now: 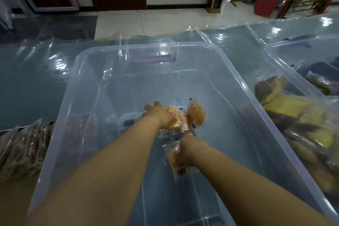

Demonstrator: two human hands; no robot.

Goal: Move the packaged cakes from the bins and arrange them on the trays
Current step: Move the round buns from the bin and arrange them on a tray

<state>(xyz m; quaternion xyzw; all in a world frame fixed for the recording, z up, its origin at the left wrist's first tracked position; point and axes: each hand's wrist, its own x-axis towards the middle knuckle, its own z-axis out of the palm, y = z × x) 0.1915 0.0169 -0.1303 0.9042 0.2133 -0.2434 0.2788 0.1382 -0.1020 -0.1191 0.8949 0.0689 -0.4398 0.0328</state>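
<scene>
Down inside the clear bin (244,86) are three golden-yellow cakes in crinkled see-through wrappers with white barcode strips; all are blurred. The left hand (159,115) curls round the red-label cake (174,123), its fingertips hidden past the wrapper; the round cake (197,115) lies just beside that one on the right, touching it; whether the hand holds it too, I cannot tell. The right hand (184,154) grips the near cake (173,161) from the right, its barcode end pointing toward the person; both hands are over the bin's floor, near its middle, with the tall walls rising round them. A second bin (275,51) stands to the right, heaped with yellow and brown packs (297,115); a brown stack (23,148) of wrapped pieces lies left of the clear bin, outside its wall. A glossy plastic sheet (36,79) spreads under the bins; red chairs (267,3) stand on the tiled floor (165,18) beyond.
</scene>
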